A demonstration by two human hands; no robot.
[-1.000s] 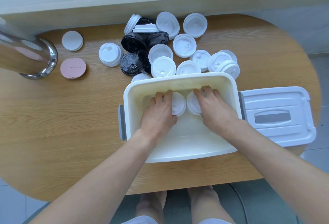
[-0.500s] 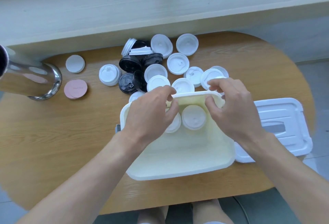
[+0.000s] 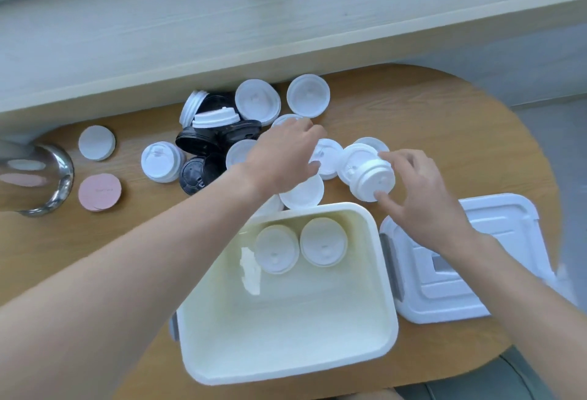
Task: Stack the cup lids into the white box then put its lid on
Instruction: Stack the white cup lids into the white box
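- Since the earlier frames both hands have left the white box (image 3: 386,272) and reached to the loose lids beyond its far rim; two white lids stay inside.
- Far left: shiny metal vessel (image 3: 47,177) at the edge of the wood-grain table (image 3: 95,256); beside it a flat white disc (image 3: 96,142) and a pink disc (image 3: 99,188).
- Pile of cup lids (image 3: 257,104): round moulded plastic, mostly white, several glossy black (image 3: 197,142).
- Left hand (image 3: 282,158): arm stretched forward, palm down over the pile, fingers extended and spread onto a white lid (image 3: 328,158); whether they actually grasp it I cannot tell.
- In the box: two lid stacks (image 3: 322,242) side by side against the far wall; interior smooth, cream-tinted, corners rounded.
- Right hand (image 3: 422,205): thumb and fingers curled around a tilted stack of white lids (image 3: 370,177), clamped on its sides.
- Right: box lid (image 3: 495,218), white, ribbed, grey handle recess, flat on the table touching the box.
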